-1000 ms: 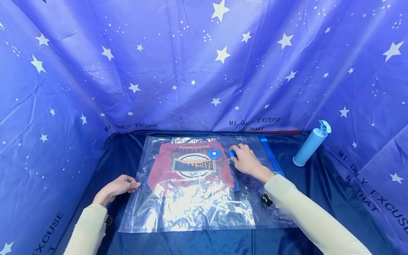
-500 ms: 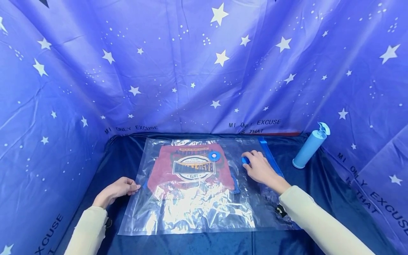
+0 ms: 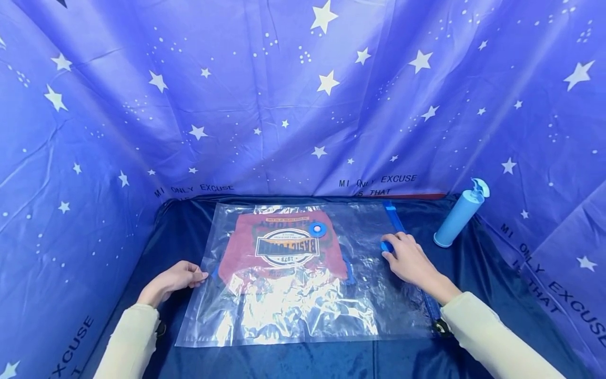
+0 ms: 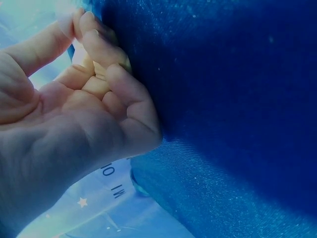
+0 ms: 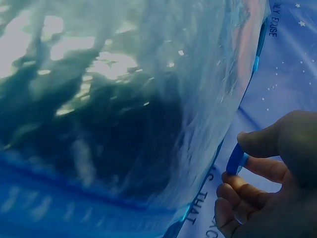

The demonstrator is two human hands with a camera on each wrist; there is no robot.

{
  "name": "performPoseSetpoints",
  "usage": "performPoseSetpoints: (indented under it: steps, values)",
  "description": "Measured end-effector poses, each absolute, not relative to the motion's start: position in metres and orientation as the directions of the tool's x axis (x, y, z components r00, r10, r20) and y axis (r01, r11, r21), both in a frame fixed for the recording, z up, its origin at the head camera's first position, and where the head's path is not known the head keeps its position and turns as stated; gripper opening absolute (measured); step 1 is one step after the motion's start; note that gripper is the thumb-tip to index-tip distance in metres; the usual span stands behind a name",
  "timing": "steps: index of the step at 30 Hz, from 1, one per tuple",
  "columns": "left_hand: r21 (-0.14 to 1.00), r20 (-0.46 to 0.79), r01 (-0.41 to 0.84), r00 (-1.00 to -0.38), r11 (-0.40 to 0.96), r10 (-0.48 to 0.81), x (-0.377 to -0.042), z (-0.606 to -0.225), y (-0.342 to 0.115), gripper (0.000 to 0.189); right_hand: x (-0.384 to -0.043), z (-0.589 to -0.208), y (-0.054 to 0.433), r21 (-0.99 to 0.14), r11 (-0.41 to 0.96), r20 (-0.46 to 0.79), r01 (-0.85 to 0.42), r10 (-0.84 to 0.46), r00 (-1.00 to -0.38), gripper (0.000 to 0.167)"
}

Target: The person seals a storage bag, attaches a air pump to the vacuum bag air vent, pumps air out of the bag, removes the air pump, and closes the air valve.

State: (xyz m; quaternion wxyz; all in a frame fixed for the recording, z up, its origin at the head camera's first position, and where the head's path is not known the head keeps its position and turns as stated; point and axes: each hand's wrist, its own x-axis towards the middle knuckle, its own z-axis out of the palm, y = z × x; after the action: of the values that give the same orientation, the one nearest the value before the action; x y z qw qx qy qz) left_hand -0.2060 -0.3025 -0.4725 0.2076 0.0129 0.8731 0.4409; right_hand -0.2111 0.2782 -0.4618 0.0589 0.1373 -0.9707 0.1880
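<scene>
A large clear vacuum storage bag (image 3: 360, 295) lies flat on the dark blue cloth, with a folded maroon printed garment (image 3: 239, 247) inside. A round blue valve (image 3: 317, 229) with a pale centre sits on the bag over the garment. My left hand (image 3: 172, 279) pinches the bag's left edge between thumb and fingers. In my right hand (image 3: 414, 263), above the bag's right part by its blue zip strip (image 3: 392, 215), a small round blue cap (image 5: 235, 159) is pinched between thumb and fingertips.
A light blue hand pump (image 3: 459, 218) stands tilted at the back right, beyond the bag. Dark blue cloth (image 3: 284, 363) covers the table. Purple star-printed curtains (image 3: 265, 105) enclose the back and both sides.
My right hand has moved right with the blue cap, from beside the garment to the zip strip. The left hand stays at the bag's left edge.
</scene>
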Motion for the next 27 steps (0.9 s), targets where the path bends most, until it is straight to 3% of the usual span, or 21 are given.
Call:
performPoseSetpoints:
  steps: [11, 27]
  values:
    - [0.787, -0.331, -0.133, -0.915, 0.602, 0.231, -0.205, -0.47, -0.302, 0.029, -0.185, -0.461, 0.307, -0.327, 0.909, 0.184, -0.257, -0.205, -0.961, 0.032]
    - [0.775, -0.338, -0.141, -0.916, 0.617, 0.215, -0.205, -0.47, -0.302, 0.033, -0.157, -0.469, 0.346, -0.317, 0.923, 0.197, -0.22, -0.162, -0.967, 0.03]
